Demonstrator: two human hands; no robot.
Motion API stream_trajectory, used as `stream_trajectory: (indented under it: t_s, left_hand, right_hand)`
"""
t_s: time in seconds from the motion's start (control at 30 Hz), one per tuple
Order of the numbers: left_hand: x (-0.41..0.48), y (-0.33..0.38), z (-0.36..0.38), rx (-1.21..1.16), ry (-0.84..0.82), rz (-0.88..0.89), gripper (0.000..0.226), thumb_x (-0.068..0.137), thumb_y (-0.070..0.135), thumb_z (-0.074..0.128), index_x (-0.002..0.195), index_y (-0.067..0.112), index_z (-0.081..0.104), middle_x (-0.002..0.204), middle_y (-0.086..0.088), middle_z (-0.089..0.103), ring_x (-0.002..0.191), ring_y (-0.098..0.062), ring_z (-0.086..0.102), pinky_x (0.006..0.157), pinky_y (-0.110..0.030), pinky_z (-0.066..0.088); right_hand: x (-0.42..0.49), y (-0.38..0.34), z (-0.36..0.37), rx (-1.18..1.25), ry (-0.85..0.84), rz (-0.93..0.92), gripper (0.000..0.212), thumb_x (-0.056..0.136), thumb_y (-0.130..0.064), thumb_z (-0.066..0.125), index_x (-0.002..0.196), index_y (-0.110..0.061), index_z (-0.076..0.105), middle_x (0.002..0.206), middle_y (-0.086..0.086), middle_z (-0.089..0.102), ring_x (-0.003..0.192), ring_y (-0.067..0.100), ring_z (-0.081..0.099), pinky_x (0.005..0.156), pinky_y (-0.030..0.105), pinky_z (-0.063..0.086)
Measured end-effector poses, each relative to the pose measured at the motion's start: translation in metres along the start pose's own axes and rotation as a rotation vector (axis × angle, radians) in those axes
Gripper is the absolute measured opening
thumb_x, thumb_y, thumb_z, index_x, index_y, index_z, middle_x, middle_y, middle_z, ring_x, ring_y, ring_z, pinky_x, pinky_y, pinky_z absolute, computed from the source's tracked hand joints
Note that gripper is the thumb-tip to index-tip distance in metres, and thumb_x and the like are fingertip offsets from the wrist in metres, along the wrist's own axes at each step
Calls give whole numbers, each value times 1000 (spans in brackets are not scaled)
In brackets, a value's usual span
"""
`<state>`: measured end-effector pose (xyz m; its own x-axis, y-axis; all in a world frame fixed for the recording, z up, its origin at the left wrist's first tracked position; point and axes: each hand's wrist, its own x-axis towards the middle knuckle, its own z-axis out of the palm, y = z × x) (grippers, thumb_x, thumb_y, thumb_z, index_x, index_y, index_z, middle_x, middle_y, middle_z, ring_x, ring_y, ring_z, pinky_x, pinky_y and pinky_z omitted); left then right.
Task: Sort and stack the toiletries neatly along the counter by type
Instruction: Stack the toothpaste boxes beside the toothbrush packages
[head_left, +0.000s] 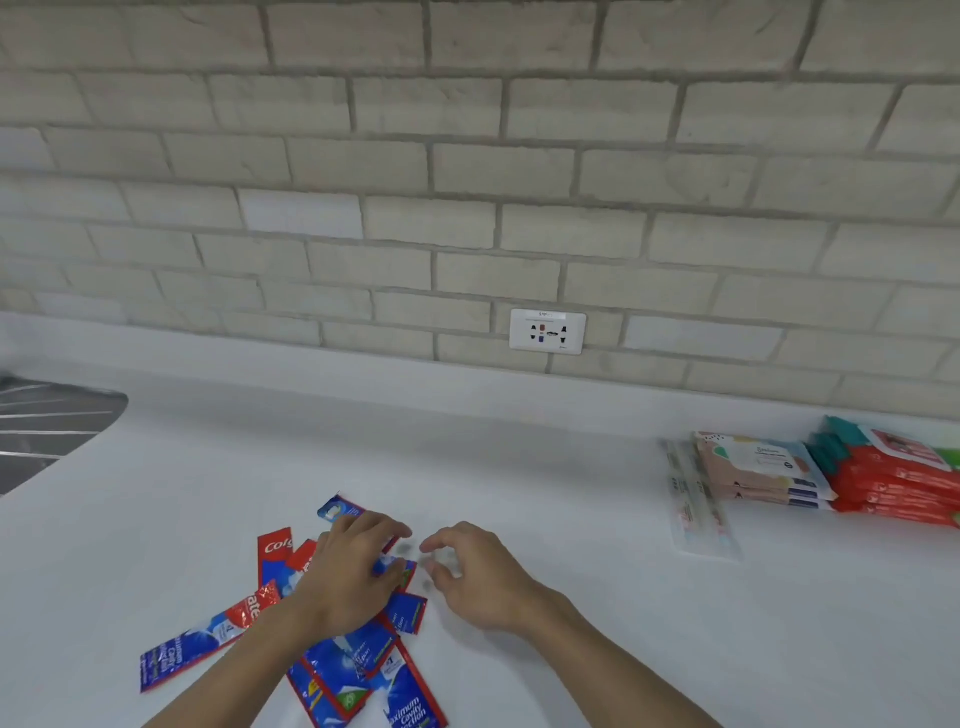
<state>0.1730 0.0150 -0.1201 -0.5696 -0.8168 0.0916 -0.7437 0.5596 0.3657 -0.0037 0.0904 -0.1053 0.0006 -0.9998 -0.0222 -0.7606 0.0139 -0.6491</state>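
A loose heap of red and blue toothpaste sachets (332, 660) lies on the white counter (519, 467) at the lower left. My left hand (348, 577) rests on top of the heap, its fingers curled over the upper sachets. Just to the right of the heap hovers my right hand (478, 577), its fingers loosely curled around nothing. At the far right, against the wall, sit stacked wet-wipe packs: pink ones (758, 467) and red ones (898, 478). Clear-wrapped long packets (696, 499) lie in front of the pink packs.
A metal sink drainer (47, 426) fills the left edge of the counter. A white wall socket (548, 331) sits low on the brick wall behind. Bare counter stretches between the sachet heap and the wipe packs.
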Motion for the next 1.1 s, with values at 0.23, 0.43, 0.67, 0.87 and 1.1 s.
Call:
stream_trajectory:
  t_s: [0.23,0.43,0.67,0.87,1.1]
  left_hand:
    - [10,-33,-10,56,11,1,37,91,37,55,127,36,50,136,16,49,124,-10,36,103,-31,37]
    - [16,-52,-23,85,-4,-38,38,94,38,50,131,32,47,140,11,45,124,-12,35,101,-29,37]
    - [23,-76,-22,106,-49,-40,43,96,37,46,138,31,41,147,9,39,131,-13,32,107,-33,35]
    - [35,-87,-22,177,-116,-29,51,98,36,43,147,29,30,154,9,29,140,-15,21,112,-34,29]
    - [41,-94,-17,151,-146,-25,50,98,38,44,146,29,31,154,9,28,139,-14,21,112,-34,30]
  right_hand:
    - [25,-17,28,-50,-25,-16,35,96,-29,52,129,-21,56,132,3,51,120,20,50,100,34,46]
    - [42,-25,43,-115,-49,-4,42,96,-35,53,135,-22,47,138,-1,44,123,18,43,99,35,48]
    - [58,-37,53,-193,7,3,43,97,-38,51,135,-20,47,135,0,47,122,18,43,100,33,45]
    - [67,-40,67,-297,96,56,42,96,-46,49,129,-20,53,128,-1,56,117,15,48,97,31,45]
    - [72,-38,63,-341,100,81,43,94,-46,54,123,-15,58,122,2,61,112,16,51,92,31,48]
